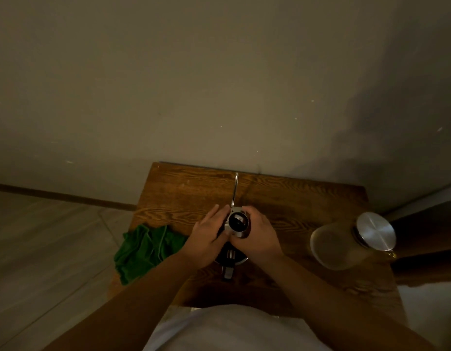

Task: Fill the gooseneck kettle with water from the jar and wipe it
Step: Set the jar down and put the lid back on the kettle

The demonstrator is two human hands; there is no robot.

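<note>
At mid-tabletop (308,198), the steel gooseneck kettle (235,225) is cupped by the left hand (206,236) and right hand (260,234), fingers curled. The lidded glass jar (346,241) stands well apart; the black-knobbed lid (237,221) is best lifted straight while the body is steadied.

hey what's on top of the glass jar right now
A round silver lid sits on the glass jar, closing its mouth. The jar stands on the wooden table. The dim light hides how much water is inside.
</note>
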